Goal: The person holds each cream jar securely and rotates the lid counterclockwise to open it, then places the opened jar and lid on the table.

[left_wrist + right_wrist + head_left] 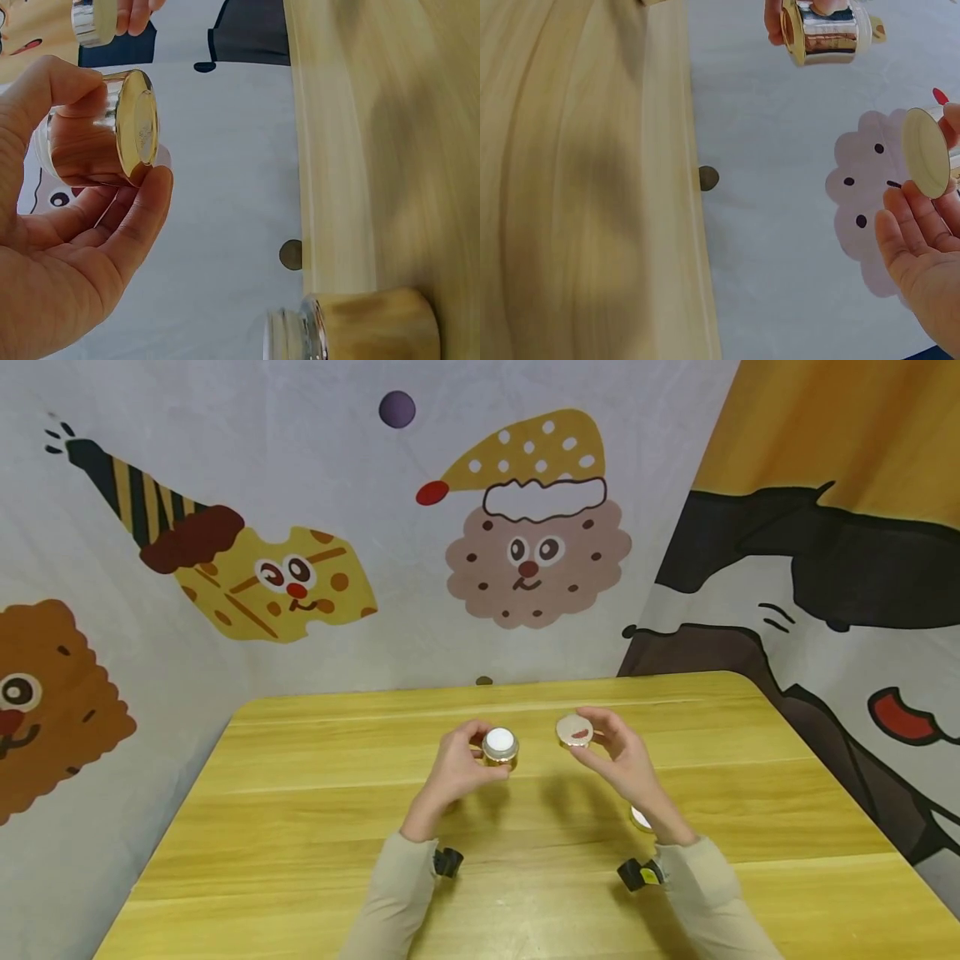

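Note:
My left hand (459, 767) pinches a shiny gold cream jar (500, 748) between thumb and fingers, above the table. The jar's top shows a white disc inside a clear rim, and its gold base (137, 124) shows in the left wrist view. To the right, apart from the jar, my right hand (618, 753) holds a round lid (574, 730) by its edge. The lid's pale flat face (924, 154) appears in the right wrist view. A second gold jar (379, 328) is on the table near my left wrist, mostly hidden in the head view.
On the wood-grain table (300, 827), a round white piece with a gold edge (641, 817) lies partly hidden under my right wrist. A cloth with cartoon figures (405, 610) hangs behind the table's far edge. Each wrist wears a small black camera (448, 862).

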A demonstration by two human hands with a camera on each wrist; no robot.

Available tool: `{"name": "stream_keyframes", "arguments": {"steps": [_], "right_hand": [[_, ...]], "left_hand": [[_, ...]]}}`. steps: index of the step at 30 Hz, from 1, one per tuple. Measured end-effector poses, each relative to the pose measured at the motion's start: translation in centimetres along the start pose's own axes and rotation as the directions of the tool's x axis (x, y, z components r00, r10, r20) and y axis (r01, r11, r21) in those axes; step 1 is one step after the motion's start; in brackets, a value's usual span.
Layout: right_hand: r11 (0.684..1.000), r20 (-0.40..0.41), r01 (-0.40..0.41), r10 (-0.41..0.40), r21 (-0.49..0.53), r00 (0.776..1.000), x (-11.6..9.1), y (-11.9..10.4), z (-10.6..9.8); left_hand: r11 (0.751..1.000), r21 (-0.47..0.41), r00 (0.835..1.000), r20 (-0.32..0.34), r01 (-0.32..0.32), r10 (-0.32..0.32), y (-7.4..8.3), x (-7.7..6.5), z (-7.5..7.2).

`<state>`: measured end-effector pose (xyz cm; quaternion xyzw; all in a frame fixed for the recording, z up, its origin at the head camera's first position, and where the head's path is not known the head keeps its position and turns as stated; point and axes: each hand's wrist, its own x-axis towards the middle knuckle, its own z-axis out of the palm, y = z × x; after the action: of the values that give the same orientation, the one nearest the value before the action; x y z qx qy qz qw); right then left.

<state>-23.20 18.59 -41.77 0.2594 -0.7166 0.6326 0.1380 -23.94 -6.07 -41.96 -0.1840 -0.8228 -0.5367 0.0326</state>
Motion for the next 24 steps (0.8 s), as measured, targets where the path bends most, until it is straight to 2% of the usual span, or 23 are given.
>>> {"name": "stream_keyframes", "arguments": {"steps": [6, 15, 24], "right_hand": [[1.000, -0.041, -0.019, 0.018, -0.022, 0.999, -0.6, 0.5, -0.5], [0.990, 0.005, -0.007, 0.007, -0.142, 1.000, -1.3, 0.8, -1.5], [0.971, 0.029, 0.004, 0.003, -0.238, 1.000, -2.0, 0.8, -2.1]], "left_hand": [[0.999, 0.037, 1.000, 0.001, -0.017, 0.017, -0.4, -0.1, -0.2], [0.997, 0.078, 1.000, -0.001, -0.017, 0.018, -0.8, -0.5, -0.5], [0.997, 0.077, 1.000, 0.004, 0.002, -0.002, -1.4, -0.7, -0.6]]}}
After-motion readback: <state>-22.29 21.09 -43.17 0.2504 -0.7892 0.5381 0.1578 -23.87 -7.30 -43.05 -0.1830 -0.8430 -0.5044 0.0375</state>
